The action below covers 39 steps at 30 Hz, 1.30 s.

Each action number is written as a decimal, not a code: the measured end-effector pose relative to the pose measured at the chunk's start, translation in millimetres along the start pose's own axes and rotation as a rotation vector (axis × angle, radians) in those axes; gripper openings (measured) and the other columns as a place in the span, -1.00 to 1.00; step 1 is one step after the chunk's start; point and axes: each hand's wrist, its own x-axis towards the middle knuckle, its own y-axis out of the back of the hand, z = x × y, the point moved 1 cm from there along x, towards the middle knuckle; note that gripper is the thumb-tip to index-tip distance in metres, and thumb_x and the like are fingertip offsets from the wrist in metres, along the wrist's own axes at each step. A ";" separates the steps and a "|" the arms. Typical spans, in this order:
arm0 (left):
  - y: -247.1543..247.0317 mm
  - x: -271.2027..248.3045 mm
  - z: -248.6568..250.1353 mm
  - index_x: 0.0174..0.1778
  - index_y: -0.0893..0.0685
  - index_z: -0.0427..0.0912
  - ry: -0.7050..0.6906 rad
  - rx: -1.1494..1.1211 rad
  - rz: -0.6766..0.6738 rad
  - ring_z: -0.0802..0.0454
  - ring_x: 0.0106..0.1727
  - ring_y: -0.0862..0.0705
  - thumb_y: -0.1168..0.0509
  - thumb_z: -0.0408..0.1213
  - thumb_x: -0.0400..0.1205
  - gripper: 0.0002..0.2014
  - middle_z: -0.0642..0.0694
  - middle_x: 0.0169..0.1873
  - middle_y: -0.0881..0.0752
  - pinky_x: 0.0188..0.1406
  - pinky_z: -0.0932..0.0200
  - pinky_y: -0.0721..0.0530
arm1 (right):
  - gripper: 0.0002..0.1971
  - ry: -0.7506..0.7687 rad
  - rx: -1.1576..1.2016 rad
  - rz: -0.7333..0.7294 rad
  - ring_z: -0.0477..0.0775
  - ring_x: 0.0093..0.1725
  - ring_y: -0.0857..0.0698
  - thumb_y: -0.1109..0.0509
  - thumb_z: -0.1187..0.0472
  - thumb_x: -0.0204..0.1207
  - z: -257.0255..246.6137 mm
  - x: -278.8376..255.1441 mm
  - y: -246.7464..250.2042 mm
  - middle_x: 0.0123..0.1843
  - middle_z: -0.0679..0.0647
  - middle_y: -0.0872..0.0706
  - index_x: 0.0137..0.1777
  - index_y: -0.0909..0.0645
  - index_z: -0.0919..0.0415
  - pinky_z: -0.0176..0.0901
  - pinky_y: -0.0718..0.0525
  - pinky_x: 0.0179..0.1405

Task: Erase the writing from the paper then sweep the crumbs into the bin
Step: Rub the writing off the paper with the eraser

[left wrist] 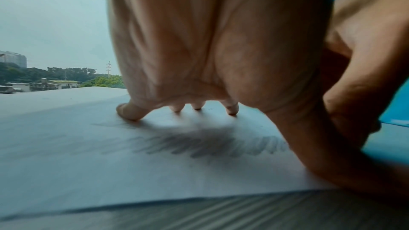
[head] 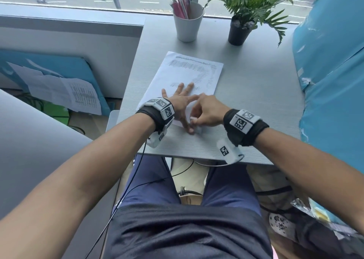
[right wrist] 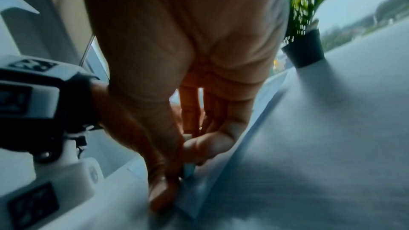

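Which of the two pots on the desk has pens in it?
The white cup, left of the black plant pot, holds pens; the black one holds a green plant.

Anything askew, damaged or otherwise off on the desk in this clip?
Nothing looks damaged or spilled. The white sheet of paper with grey pencil scribbles lies skewed to the grey desk's edge. The left hand presses it flat, and the right hand pinches a small white eraser at its near corner.
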 end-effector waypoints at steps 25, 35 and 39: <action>-3.4 0.4 -4.0 0.69 0.20 0.36 -0.032 -0.032 0.002 -0.11 0.66 0.52 -0.69 0.31 -0.03 0.50 0.12 0.67 0.48 0.38 -0.78 0.31 | -0.95 -0.107 0.043 0.252 -0.14 -0.36 -0.65 -0.56 0.17 0.34 10.8 13.2 22.5 -0.37 -0.03 -0.76 -0.30 -0.79 0.11 -0.48 -0.47 -0.46; -3.3 1.8 -3.4 0.70 0.24 0.31 -0.021 -0.011 -0.010 -0.09 0.65 0.54 -0.69 0.31 -0.02 0.53 0.12 0.65 0.51 0.38 -0.78 0.29 | -0.93 -0.059 0.036 0.156 -0.26 -0.47 -0.62 -0.55 0.19 0.35 4.7 13.2 12.2 -0.42 -0.10 -0.72 -0.32 -0.79 0.14 -0.31 -0.55 -0.39; -4.0 2.7 -4.3 0.69 0.29 0.33 -0.025 -0.006 -0.012 -0.08 0.64 0.55 -0.70 0.31 -0.05 0.56 0.12 0.65 0.53 0.38 -0.78 0.30 | -0.92 -0.031 0.005 0.075 -0.18 -0.38 -0.67 -0.56 0.16 0.35 6.1 10.3 3.0 -0.34 -0.04 -0.79 -0.26 -0.82 0.16 -0.33 -0.60 -0.36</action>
